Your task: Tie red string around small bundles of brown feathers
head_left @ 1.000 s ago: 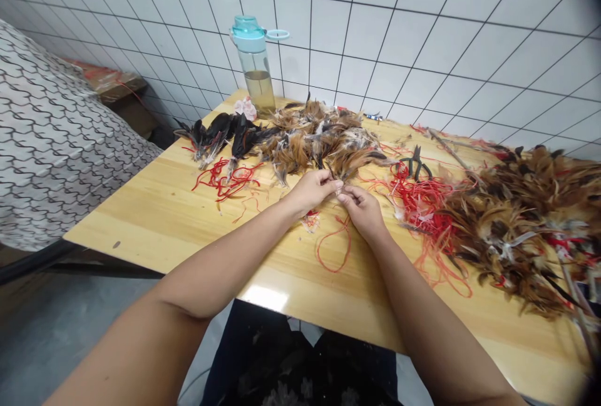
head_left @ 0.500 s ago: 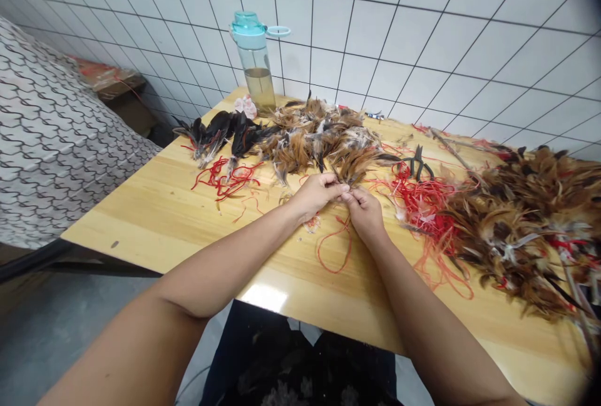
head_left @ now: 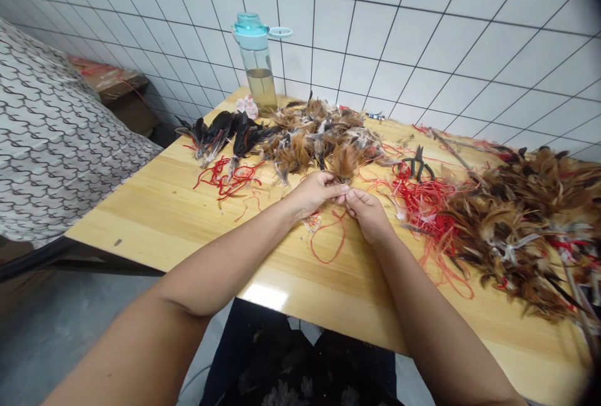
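Brown feather bundle (head_left: 346,161) | just beyond both | left hand (head_left: 315,193) pinches base | right hand (head_left: 370,212) pinched alongside, contents hidden

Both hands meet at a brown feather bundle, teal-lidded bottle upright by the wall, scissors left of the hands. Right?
Wrong side: the head view shows the scissors to the right of both the left hand and the right hand. The rest holds.

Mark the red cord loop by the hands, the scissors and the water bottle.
Red cord loop (head_left: 325,263): head view, on its near curve.
Scissors (head_left: 419,155): head view, on the blades.
Water bottle (head_left: 257,62): head view, on the clear body.
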### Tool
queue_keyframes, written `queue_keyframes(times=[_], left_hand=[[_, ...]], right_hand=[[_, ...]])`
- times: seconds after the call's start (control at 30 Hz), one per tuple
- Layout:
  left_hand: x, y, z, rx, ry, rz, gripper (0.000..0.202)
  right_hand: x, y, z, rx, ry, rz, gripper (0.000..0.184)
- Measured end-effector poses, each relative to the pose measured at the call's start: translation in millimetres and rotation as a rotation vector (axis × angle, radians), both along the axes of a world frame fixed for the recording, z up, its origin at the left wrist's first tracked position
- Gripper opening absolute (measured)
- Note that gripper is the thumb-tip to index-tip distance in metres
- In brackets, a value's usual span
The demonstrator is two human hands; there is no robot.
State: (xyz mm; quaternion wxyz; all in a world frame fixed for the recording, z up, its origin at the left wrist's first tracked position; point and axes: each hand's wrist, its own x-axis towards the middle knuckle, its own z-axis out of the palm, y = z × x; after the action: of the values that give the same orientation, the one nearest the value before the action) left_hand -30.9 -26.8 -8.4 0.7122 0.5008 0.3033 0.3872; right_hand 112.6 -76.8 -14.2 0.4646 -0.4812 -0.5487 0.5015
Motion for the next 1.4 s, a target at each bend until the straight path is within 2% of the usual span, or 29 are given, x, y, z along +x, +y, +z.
queue_keyframes(times=[0.13, 0.27, 0.43, 0.63, 0.87, 1.07, 1.13, 1.17, 1.27, 1.33, 1.4], left_hand=[[-0.1, 4.4, -1.4, -0.073, -0.043, 0.131, 0.039], [-3.4, 8.3, 0.4, -0.069, -0.042, 0.165, 0.037], [-3.7, 9.0, -3.0, -0.087, -0.01, 0.149, 0.038], [-1.9, 7.8, -8.3, -0.098, 0.001, 0.059, 0.04], [-2.4, 3.5, -2.0, -0.137, -0.097, -0.021, 0.044], [-0.9, 0.4, 3.0, -0.021, -0.052, -0.021, 0.037], [-8.2, 8.2, 5.0, 0.088, 0.064, 0.073, 0.033], [-14.5, 14.5, 5.9, 0.167, 0.149, 0.162, 0.029], [-42.1, 39.1, 7.3, 0.456, 0.426, 0.543, 0.017], [-62.5, 53.8, 8.1, 0.581, 0.584, 0.773, 0.016], [-78.8, 62.2, 9.5, 0.614, 0.692, 0.892, 0.018]], right_hand=[[-0.1, 3.2, -5.9, 0.023, -0.028, -0.072, 0.039], [2.4, 6.9, -11.0, 0.042, 0.023, -0.142, 0.037], [4.2, 8.8, -15.2, 0.055, 0.011, -0.105, 0.031], [5.6, 9.2, -18.3, 0.074, -0.045, -0.078, 0.027], [8.0, 10.7, -19.6, 0.098, -0.056, -0.028, 0.03], [7.5, 8.4, -16.8, 0.052, 0.087, -0.031, 0.037], [8.0, 7.6, -13.5, 0.018, 0.141, -0.038, 0.037], [8.3, 7.4, -11.7, 0.001, 0.171, -0.046, 0.036], [9.7, 7.8, -6.9, -0.042, 0.282, -0.079, 0.036], [10.8, 8.6, -4.6, -0.058, 0.355, -0.102, 0.037], [12.2, 9.3, -3.3, -0.069, 0.414, -0.113, 0.036]])
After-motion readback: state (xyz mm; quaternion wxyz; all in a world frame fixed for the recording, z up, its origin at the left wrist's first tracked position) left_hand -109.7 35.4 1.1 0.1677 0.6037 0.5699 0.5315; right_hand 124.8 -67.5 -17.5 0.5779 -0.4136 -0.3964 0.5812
